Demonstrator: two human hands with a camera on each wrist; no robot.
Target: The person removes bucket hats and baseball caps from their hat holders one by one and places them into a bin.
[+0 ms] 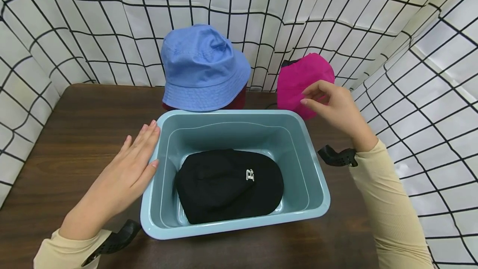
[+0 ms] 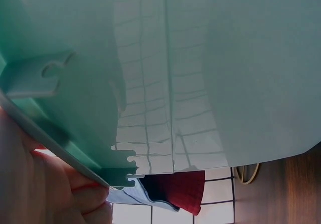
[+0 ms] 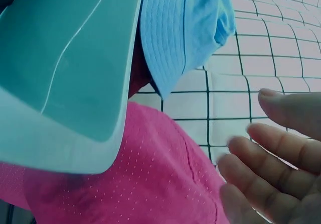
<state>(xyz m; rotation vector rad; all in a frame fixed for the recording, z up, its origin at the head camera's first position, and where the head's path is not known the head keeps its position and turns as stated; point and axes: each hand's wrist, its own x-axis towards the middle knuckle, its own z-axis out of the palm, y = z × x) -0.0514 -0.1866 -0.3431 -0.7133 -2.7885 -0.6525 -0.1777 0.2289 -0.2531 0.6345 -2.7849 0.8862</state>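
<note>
A light blue plastic basin [image 1: 321, 206] stands in the middle of the table with a black cap [image 1: 228, 190] lying in it, a pale letter on its front. My left hand [image 1: 125, 173] rests along the basin's left rim with straight fingers; the left wrist view shows the fingers [image 2: 85, 194] at the rim from below. Beyond the basin's right back corner lies a bright pink cap [image 1: 298, 82], its cloth dotted with tiny holes. Over its right side is my right hand [image 1: 337, 107], thumb and fingers apart and loosely bent, holding nothing.
Behind the basin, a blue bucket hat [image 1: 205, 65] sits on top of a dark red hat [image 1: 237, 99]. A black wire grid [image 1: 123, 32] backed with white sheeting encloses the back and sides of the brown wooden table [image 1: 74, 136].
</note>
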